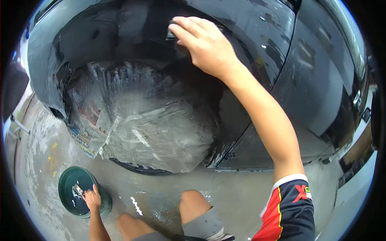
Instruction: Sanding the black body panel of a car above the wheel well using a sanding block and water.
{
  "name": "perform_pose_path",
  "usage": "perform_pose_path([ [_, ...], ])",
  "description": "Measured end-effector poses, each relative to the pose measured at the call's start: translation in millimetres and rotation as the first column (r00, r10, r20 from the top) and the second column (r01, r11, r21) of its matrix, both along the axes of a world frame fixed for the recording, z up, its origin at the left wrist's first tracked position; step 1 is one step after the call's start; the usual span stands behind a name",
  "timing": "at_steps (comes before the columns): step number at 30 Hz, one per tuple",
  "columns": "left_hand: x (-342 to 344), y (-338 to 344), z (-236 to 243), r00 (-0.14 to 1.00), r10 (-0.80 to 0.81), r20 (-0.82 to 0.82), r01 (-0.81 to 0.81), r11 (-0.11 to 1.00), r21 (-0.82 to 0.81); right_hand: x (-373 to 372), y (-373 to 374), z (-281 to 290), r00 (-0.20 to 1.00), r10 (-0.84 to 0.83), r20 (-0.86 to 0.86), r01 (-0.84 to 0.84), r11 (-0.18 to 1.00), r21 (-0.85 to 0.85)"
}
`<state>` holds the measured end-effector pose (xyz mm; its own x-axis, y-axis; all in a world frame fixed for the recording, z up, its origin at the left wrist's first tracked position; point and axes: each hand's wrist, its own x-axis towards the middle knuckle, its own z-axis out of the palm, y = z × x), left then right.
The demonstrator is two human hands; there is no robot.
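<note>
The right hand [205,44] is covering most of a small dark piece [171,35], only a glossy, pale-edged corner showing past the fingertips; I cannot tell its full shape. The fingers are lying close together, bending over it against the black car panel [128,32], above that panel's curved lower edge. The left hand [92,199] is pinching a small silvery-brown object [79,189] just inside the right rim of the green bucket [106,201]; the object is gleaming, its end hard to make out against glare on dark liquid [80,205]. Cloudy, wrinkled plastic sheeting [169,140] is hiding most of the tyre [142,169], whose lower edge is showing.
</note>
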<state>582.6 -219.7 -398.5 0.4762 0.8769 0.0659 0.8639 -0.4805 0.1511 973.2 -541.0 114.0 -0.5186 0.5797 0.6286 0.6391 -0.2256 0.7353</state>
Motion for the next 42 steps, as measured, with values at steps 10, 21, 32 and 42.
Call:
perform_pose_path([
  [10, 4.1, 9.3, 7.3, 0.999, -0.005, -0.033, 0.005, 1.0, 0.001, 1.1, -112.3, -139.6, 0.961, -0.188, -0.203, 0.245, 0.918, 0.311],
  [21, -10.4, 23.4, -1.5, 0.995, -0.093, -0.031, 0.096, 0.987, 0.132, -11.0, -99.6, -244.2, 0.878, -0.033, -0.477, 0.369, 0.681, 0.633],
  [32, 13.2, 1.0, 15.5, 0.994, 0.006, -0.106, -0.014, 0.997, -0.078, -19.2, -121.9, -271.1, 0.78, -0.077, -0.621, 0.569, 0.499, 0.653],
  [42, 19.2, -5.3, -3.2, 0.996, -0.085, -0.032, 0.087, 0.995, 0.049, -11.3, -138.6, -213.1, 0.782, -0.221, -0.582, 0.609, 0.469, 0.64],
])
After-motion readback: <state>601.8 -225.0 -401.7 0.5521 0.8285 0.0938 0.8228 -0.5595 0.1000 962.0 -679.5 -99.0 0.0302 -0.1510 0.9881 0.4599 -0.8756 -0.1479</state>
